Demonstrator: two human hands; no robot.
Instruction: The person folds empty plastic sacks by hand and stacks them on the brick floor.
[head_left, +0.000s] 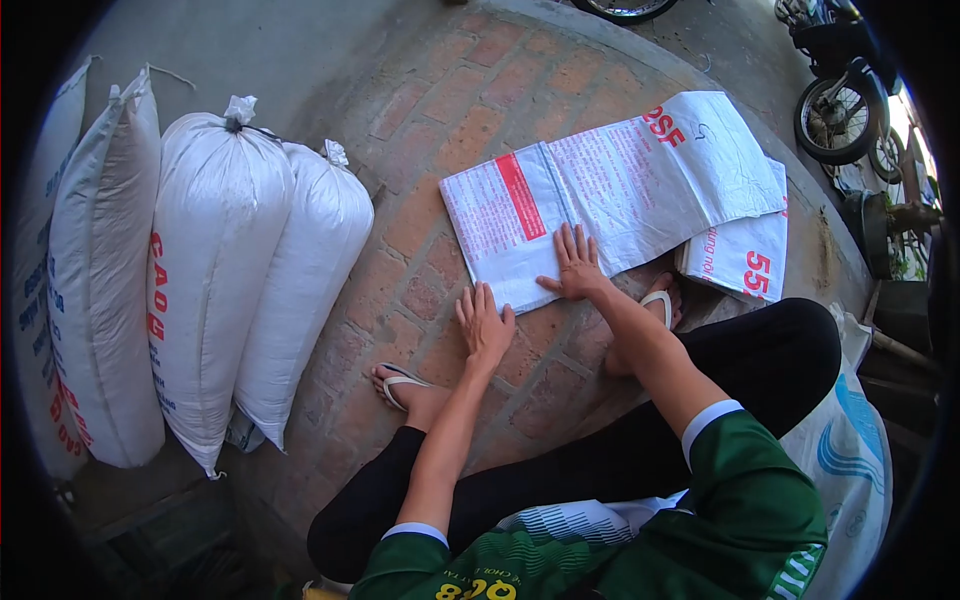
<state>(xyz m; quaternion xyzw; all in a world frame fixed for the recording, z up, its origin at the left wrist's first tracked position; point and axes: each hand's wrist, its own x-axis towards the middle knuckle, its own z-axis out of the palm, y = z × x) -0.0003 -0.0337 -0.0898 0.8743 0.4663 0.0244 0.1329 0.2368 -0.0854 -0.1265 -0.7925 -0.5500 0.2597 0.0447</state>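
Observation:
A flat white woven sack (610, 180) with red print and a red band lies on the brick floor in front of me, creased across its left part. My left hand (485, 322) rests on the sack's near left corner, fingers stretched out and palm down. Pressed flat on its near edge, a little to the right, is my right hand (575, 262), with its fingers spread and thumb pointing left. Neither hand grips anything. Partly under the sack's right end lies another folded white sack (735, 255) with red print.
Several full white sacks (215, 260) stand tied at the left. My sandalled feet (405, 388) are close below the flat sack. Motorbikes, one with its wheel (838, 118) showing, are at the upper right. A white and blue sack (845, 450) lies at the lower right.

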